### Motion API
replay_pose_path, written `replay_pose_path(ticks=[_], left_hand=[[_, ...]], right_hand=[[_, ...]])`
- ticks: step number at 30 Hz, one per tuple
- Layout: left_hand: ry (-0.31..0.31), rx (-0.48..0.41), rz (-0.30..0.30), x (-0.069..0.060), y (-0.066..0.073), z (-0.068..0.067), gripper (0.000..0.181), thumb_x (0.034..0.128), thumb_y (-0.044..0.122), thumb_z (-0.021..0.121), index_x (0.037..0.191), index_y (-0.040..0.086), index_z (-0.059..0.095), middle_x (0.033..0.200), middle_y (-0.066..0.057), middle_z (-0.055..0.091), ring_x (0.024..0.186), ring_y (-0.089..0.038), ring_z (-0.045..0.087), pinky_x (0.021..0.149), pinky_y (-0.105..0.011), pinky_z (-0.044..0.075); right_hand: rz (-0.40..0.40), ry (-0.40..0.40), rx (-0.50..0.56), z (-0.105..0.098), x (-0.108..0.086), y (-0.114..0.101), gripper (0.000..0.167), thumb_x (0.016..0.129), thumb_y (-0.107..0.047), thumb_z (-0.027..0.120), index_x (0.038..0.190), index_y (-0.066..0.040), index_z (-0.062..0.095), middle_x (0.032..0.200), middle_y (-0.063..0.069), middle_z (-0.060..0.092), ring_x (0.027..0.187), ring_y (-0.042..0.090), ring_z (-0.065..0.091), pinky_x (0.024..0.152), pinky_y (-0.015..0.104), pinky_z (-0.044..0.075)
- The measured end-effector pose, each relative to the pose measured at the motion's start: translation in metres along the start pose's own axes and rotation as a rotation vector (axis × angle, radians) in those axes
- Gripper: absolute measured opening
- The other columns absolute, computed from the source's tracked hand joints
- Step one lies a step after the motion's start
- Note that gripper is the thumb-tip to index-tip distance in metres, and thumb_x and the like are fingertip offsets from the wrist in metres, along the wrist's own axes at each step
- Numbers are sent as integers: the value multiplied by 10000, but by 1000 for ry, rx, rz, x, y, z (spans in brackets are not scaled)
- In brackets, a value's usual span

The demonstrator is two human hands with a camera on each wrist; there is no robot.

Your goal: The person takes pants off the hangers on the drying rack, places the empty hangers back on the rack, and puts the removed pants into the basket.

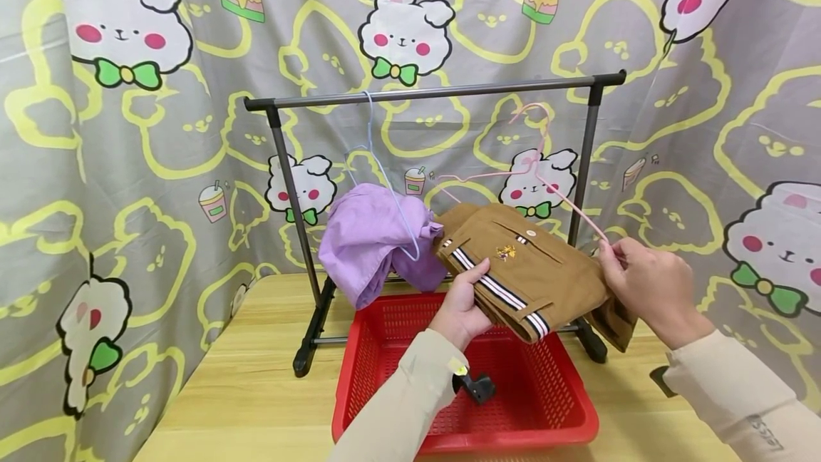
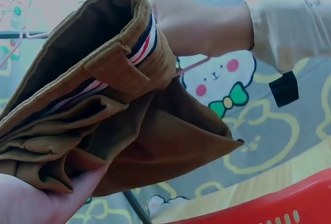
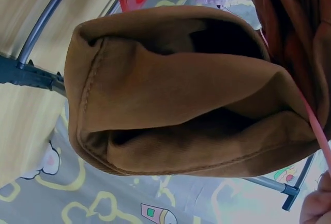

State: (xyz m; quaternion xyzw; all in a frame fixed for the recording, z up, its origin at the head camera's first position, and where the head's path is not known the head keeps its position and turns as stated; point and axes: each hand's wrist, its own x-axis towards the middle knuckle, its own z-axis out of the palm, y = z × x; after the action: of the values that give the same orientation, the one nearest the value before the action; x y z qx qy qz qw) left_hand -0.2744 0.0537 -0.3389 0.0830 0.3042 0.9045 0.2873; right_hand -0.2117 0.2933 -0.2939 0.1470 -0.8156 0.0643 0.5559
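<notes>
Brown pants (image 1: 532, 255) with a striped waistband are draped over a pink wire hanger (image 1: 545, 180). My left hand (image 1: 462, 309) grips the pants at the waistband, thumb on top; in the left wrist view, bunched cloth (image 2: 57, 151) lies against that hand. My right hand (image 1: 648, 287) pinches the right lower corner of the hanger. The hanger's hook stands just below the rail of a clothes rack (image 1: 436, 95), apart from it. In the right wrist view the pants' leg openings (image 3: 170, 94) face the camera, and fingertips (image 3: 318, 203) show beside the pink wire.
A purple garment (image 1: 372, 234) hangs on a blue hanger (image 1: 370, 127) from the rail, left of the pants. Under both garments is a red plastic basket (image 1: 343, 405) on the wooden table (image 1: 224, 391). A patterned curtain (image 1: 250, 41) closes off the back and sides.
</notes>
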Motion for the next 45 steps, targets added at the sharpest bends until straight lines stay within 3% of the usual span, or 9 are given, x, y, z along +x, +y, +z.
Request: replay_pose_path(ticks=[9, 16, 24, 30, 32, 35, 37, 39, 45], left_hand=[[-61, -3, 28, 0, 2, 2, 208, 1010, 247, 437, 1059, 105, 581, 994, -3, 663, 926, -150, 623, 908, -352, 438], [-84, -8, 25, -2, 4, 4, 218, 1020, 251, 408, 1077, 112, 566, 992, 9, 668, 927, -135, 627, 899, -351, 444], [-97, -12, 37, -1, 4, 4, 228, 1016, 264, 419, 1080, 107, 570, 998, -3, 666, 926, -148, 626, 889, -348, 448], [-89, -19, 47, -2, 6, 7, 234, 1015, 262, 412, 1102, 103, 560, 1014, -11, 662, 941, -156, 624, 908, -364, 432], [-83, -25, 54, -3, 6, 8, 229, 1015, 255, 413, 1111, 101, 553, 1022, -15, 660, 949, -159, 623, 925, -372, 424], [-77, -33, 60, -3, 6, 9, 226, 1013, 250, 416, 1121, 100, 546, 1033, -20, 658, 958, -161, 621, 941, -378, 415], [-77, -35, 65, -3, 7, 9, 228, 1012, 251, 417, 1129, 101, 542, 1037, -21, 657, 963, -162, 619, 948, -380, 411], [-80, -33, 71, -3, 7, 10, 234, 1013, 255, 418, 1139, 99, 539, 1039, -21, 655, 965, -163, 617, 953, -381, 407], [-88, -51, 71, -3, 8, 12, 236, 1006, 257, 427, 1156, 103, 525, 1054, -25, 650, 975, -164, 616, 929, -369, 429]], right_hand=[[12, -74, 65, -6, 0, -4, 119, 812, -53, 663, 768, 11, 572, 509, -14, 434, 421, 60, 254, 369, 303, 239], [30, -139, 152, -11, 2, -8, 231, 815, 32, 675, 988, 13, 523, 568, -51, 394, 437, -16, 222, 372, 260, 244], [-7, -120, 189, -13, 2, -5, 232, 791, -31, 591, 1017, -61, 551, 542, -135, 318, 450, -31, 202, 393, 246, 216], [47, -203, 238, -21, 0, -6, 426, 675, -64, 550, 1101, -70, 546, 610, -82, 365, 490, 46, 289, 456, 263, 246], [58, -247, 245, -24, -1, -6, 496, 643, -56, 556, 1139, -63, 533, 659, -15, 486, 514, 102, 420, 481, 282, 294], [74, -318, 256, -28, -3, -6, 577, 634, -39, 592, 1205, -39, 507, 899, 168, 647, 669, 301, 640, 491, 290, 306], [83, -357, 256, -30, -4, -5, 654, 616, -36, 624, 1255, -32, 487, 1101, 248, 638, 828, 417, 665, 481, 291, 308], [86, -388, 244, -31, -4, -5, 735, 589, -47, 657, 1299, -33, 468, 1171, 263, 607, 872, 437, 654, 480, 280, 283], [82, -397, 190, -30, -4, -5, 870, 521, -49, 760, 1335, -47, 453, 1087, 245, 626, 807, 378, 640, 484, 360, 372]])
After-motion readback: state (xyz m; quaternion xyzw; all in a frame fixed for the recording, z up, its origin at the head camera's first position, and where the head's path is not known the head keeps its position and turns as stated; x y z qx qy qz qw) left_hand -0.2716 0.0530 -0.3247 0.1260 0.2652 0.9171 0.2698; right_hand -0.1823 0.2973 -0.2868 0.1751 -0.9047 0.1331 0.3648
